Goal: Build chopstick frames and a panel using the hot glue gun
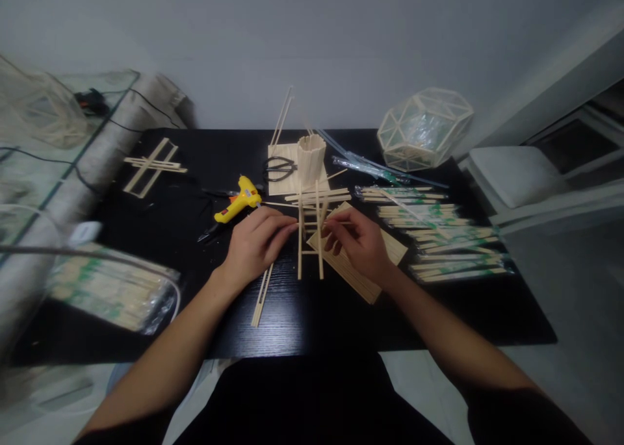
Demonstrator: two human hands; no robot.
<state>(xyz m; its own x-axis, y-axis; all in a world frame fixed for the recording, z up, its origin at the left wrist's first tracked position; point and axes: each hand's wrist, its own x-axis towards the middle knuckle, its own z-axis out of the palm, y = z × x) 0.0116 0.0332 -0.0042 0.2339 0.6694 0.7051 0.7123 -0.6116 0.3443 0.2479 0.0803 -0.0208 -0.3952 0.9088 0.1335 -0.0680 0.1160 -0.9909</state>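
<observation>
Pinching chopstick ladder frame [299, 263] mid-surface [292, 321]: left hand [256, 243] curled, fingertips gripping left rail; right hand [358, 240] arched, grasping thin stick [341, 223] at right rail. Forearms angle inward.

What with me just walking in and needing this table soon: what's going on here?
A person is working on a ladder-like stick frame on a black table. The left hand has its fingertips at the frame's left rail; the right hand pinches a thin stick beside the right rail, over a slatted wooden panel. A yellow glue gun lies just behind the left hand, untouched, with wrapped chopstick packets to the right.
</observation>
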